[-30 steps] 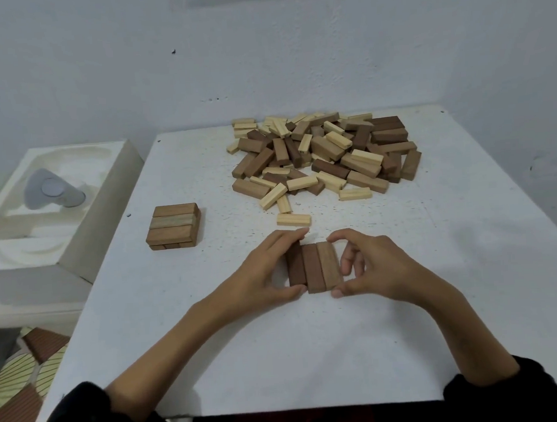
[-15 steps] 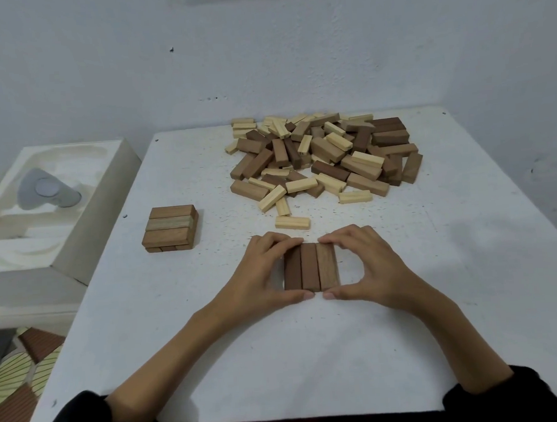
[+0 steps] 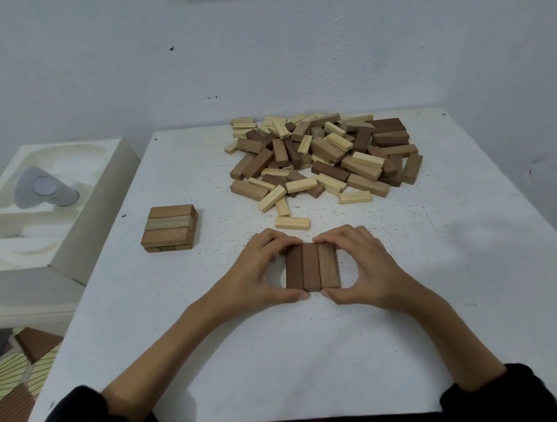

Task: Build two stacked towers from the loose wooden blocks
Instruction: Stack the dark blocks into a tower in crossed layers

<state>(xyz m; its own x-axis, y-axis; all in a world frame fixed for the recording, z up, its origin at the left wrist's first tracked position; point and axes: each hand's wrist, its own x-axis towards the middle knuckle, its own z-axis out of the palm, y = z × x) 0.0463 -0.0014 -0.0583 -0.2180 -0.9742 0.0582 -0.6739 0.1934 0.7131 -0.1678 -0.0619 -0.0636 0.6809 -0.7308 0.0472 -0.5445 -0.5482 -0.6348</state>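
Now left grip (image 3: 261,272) and right grip (image 3: 368,265) pinch the row (image 3: 311,267) between them, long axes pointing away; pile (image 3: 326,157) lies beyond, nearer the right grip

pale bluish wall (image 3: 293,46) behind white table (image 3: 214,361); patterned floor (image 3: 10,374) lower left.

A single wide-angle view from the person's head, above the near edge of the white table (image 3: 312,355), facing forward and steeply down. It sits close: the row of three blocks (image 3: 311,267), pinched between the left hand (image 3: 258,274) and right hand (image 3: 369,270), lies at the table's middle. The loose block pile (image 3: 322,156) lies at the table's far side, the wall (image 3: 260,48) behind it.
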